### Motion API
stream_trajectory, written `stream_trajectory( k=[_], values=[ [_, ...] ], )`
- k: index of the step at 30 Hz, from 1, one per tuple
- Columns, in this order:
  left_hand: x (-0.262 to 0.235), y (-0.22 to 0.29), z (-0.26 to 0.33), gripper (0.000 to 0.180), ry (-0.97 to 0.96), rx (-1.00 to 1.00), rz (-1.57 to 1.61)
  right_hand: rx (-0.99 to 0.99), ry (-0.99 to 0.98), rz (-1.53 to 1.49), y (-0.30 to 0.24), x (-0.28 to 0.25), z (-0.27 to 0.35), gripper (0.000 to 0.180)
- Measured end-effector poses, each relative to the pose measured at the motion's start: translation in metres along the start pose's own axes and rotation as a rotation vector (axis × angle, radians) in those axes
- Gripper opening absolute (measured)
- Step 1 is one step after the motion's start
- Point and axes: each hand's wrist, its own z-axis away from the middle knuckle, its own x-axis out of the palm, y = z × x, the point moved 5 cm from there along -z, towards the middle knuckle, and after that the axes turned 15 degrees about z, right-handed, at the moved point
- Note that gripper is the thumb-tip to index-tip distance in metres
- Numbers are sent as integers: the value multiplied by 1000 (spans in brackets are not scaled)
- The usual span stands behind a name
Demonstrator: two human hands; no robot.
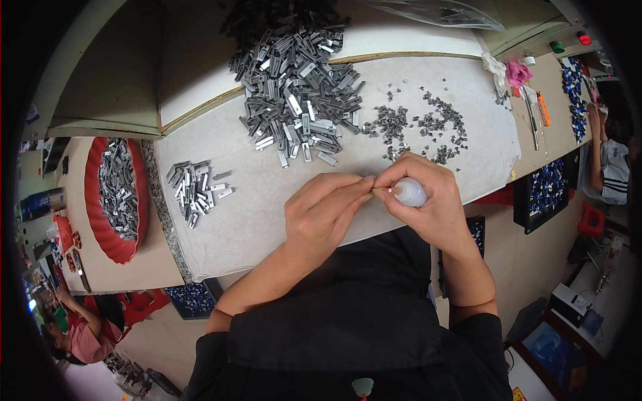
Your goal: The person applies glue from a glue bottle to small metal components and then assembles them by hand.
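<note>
My right hand (428,197) grips a small white squeeze bottle (409,192) with its nozzle pointing left. My left hand (322,212) pinches something tiny at the nozzle tip; the piece itself is hidden between the fingertips. Both hands meet above the near edge of a white cloth-covered table (247,220). A big heap of grey metal strips (297,97) lies beyond the hands. To the right of that heap is a scatter of small dark grey parts (418,127). A smaller pile of grey strips (192,187) lies to the left.
A red tray (137,207) full of grey strips sits at the far left. Pens and a pink object (518,72) lie at the right end of the table, with blue parts (572,87) beyond. Other people sit at the lower left (80,334) and far right (612,160).
</note>
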Motion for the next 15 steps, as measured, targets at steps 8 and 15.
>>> stream_trajectory(
  k=[8, 15],
  values=[
    [-4, -11, 2, 19, 10, -275, 292, 252, 152, -361, 9, 8, 21, 6],
    [-2, -13, 3, 15, 39, -274, 361, 331, 136, -575, 10, 21, 21, 5]
  ],
)
